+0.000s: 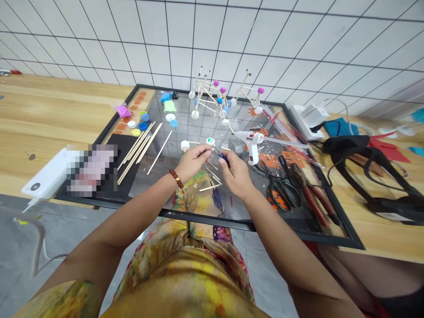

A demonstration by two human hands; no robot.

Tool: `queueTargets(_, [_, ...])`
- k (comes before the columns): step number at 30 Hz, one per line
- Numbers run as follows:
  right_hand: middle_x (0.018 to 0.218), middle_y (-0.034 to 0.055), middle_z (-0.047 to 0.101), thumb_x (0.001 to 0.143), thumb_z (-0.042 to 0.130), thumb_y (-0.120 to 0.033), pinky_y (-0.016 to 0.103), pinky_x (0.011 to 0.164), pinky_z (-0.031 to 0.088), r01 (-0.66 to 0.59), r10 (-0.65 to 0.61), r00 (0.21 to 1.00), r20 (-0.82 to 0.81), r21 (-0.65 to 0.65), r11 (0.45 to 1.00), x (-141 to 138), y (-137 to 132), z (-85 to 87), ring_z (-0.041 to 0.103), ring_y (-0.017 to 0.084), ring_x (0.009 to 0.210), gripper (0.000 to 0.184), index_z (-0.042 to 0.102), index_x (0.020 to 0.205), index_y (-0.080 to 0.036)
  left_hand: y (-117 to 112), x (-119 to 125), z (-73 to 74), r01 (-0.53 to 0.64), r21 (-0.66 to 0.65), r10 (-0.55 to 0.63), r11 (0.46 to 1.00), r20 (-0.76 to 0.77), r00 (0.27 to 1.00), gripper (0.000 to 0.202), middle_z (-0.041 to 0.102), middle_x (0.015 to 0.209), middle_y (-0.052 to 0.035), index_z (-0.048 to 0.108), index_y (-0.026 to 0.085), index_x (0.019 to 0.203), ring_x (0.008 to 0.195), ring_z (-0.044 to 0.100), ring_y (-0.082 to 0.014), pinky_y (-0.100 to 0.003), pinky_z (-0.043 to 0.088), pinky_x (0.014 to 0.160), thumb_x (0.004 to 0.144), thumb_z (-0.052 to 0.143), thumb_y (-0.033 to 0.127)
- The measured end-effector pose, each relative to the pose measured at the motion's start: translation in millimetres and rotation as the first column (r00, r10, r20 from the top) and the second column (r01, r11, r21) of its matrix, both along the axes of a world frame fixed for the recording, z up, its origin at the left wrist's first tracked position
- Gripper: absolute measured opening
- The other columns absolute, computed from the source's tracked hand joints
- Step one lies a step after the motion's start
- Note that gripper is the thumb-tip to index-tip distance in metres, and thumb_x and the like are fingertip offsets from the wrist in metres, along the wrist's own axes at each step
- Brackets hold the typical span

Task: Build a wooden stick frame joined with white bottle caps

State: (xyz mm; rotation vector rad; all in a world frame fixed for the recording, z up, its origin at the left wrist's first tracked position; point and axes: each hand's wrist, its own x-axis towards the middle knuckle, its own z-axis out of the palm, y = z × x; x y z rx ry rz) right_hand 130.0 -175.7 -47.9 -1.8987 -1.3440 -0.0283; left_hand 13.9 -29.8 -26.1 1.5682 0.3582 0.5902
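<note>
My left hand (195, 160), wearing a beaded bracelet, is closed in a pinch; what sits between its fingertips is too small to make out. Close beside it, my right hand (236, 175) grips a small dark blue tool (223, 157) with a metallic end pointing at the left fingertips. Just beyond the hands are a white bottle cap (184, 145) with a thin stick running from it and a white cap with a green mark (210, 141). Short cut sticks (210, 187) lie below, between the hands. A white glue gun (249, 145) lies right of them.
Stick-and-cap frames (212, 99) stand at the back. Long wooden sticks (141, 148), coloured caps (143, 126) and clay packets (170, 106) lie left. Scissors (285, 192), red-handled pliers (314, 201) and a power strip (300, 121) are right. A black-framed panel (109, 203) covers the table.
</note>
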Motion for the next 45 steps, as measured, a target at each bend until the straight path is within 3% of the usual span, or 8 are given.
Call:
queueTargets(5, [0.092, 0.0089, 0.072, 0.105, 0.034, -0.062, 0.038, 0.074, 0.050, -0.073, 0.069, 0.994, -0.088, -0.042, 0.996, -2.3, -1.4, 6.1, 0.067, 0.026, 0.080, 0.045, 0.057, 0.111, -0.023, -1.2, -1.3, 2.0, 0.009, 0.122, -0.009, 0.992, 0.003, 1.000, 0.020, 0.062, 0.066, 0.0016, 0.069, 0.019, 0.071, 0.071, 0.056, -0.0147, -0.025, 0.043, 0.079, 0.090, 0.067, 0.015])
queueTargets(12, [0.086, 0.0063, 0.070, 0.106, 0.030, -0.065, 0.038, 0.077, 0.051, -0.157, 0.148, 0.975, -0.167, -0.043, 0.987, -5.6, -3.6, 14.9, 0.066, 0.025, 0.079, 0.051, 0.059, 0.112, -0.023, -2.4, -5.8, 1.8, -0.018, 0.229, 0.014, 0.973, 0.018, 1.000, 0.021, 0.064, 0.074, -0.0027, 0.071, 0.021, 0.067, 0.079, 0.057, -0.0191, -0.027, 0.043, 0.083, 0.085, 0.071, 0.012])
queueTargets(18, [0.079, 0.0054, 0.068, 0.104, 0.027, -0.072, 0.036, 0.072, 0.048, -0.089, 0.085, 0.991, -0.107, -0.038, 0.995, -6.3, -2.9, 15.2, 0.064, 0.024, 0.072, 0.058, 0.061, 0.103, -0.025, -3.9, -7.3, 2.6, -0.036, 0.245, 0.035, 0.969, 0.009, 0.999, 0.022, 0.066, 0.075, -0.0035, 0.070, 0.022, 0.066, 0.081, 0.058, -0.0198, -0.028, 0.043, 0.085, 0.086, 0.071, 0.013])
queueTargets(24, [0.071, 0.0028, 0.064, 0.103, 0.031, -0.070, 0.034, 0.068, 0.045, -0.081, 0.076, 0.987, -0.138, -0.033, 0.996, -8.6, -3.8, 17.0, 0.062, 0.022, 0.067, 0.055, 0.059, 0.095, -0.024, -3.8, -6.1, -1.9, 0.035, 0.271, -0.032, 0.962, -0.016, 0.999, 0.027, 0.069, 0.074, -0.0029, 0.069, 0.019, 0.070, 0.076, 0.062, -0.0176, -0.026, 0.042, 0.078, 0.095, 0.061, 0.018])
queueTargets(33, [0.071, 0.0033, 0.064, 0.102, 0.024, -0.075, 0.035, 0.066, 0.042, -0.058, 0.049, 0.992, -0.119, -0.079, 0.995, -9.8, -1.8, 12.2, 0.059, 0.023, 0.066, 0.060, 0.056, 0.090, -0.025, -2.5, -7.2, -4.6, 0.031, 0.411, -0.013, 0.911, -0.047, 0.999, 0.031, 0.062, 0.068, -0.0023, 0.062, 0.020, 0.061, 0.071, 0.055, -0.0169, -0.026, 0.038, 0.073, 0.091, 0.062, 0.013])
queueTargets(38, [0.065, 0.0010, 0.057, 0.104, 0.024, -0.074, 0.033, 0.063, 0.040, -0.065, 0.065, 0.989, -0.135, -0.001, 0.998, -13.8, -0.9, 16.0, 0.056, 0.020, 0.062, 0.060, 0.051, 0.081, -0.026, -0.5, -6.9, -4.8, 0.055, 0.322, -0.051, 0.945, -0.022, 0.998, 0.035, 0.061, 0.066, -0.0014, 0.061, 0.018, 0.062, 0.068, 0.054, -0.0147, -0.026, 0.039, 0.072, 0.095, 0.064, 0.029])
queueTargets(42, [0.065, 0.0008, 0.056, 0.106, 0.026, -0.068, 0.032, 0.062, 0.038, -0.081, 0.083, 0.995, -0.059, 0.037, 0.996, -14.7, -2.7, 15.4, 0.054, 0.019, 0.060, 0.055, 0.052, 0.083, -0.025, 6.4, -6.4, -5.4, 0.193, 0.185, -0.196, 0.964, 0.002, 0.981, 0.043, 0.056, 0.061, -0.0002, 0.063, 0.017, 0.066, 0.061, 0.049, -0.0132, -0.026, 0.038, 0.063, 0.090, 0.067, 0.053])
queueTargets(45, [0.070, 0.0036, 0.061, 0.106, 0.023, -0.066, 0.033, 0.063, 0.039, -0.086, 0.086, 0.996, 0.014, 0.031, 0.996, -13.7, -4.5, 11.9, 0.058, 0.021, 0.062, 0.054, 0.053, 0.089, -0.024, 9.4, -7.0, -4.0, 0.294, 0.098, -0.295, 0.951, -0.002, 0.955, 0.045, 0.053, 0.059, 0.0007, 0.067, 0.017, 0.074, 0.056, 0.046, -0.0120, -0.026, 0.037, 0.058, 0.087, 0.067, 0.060])
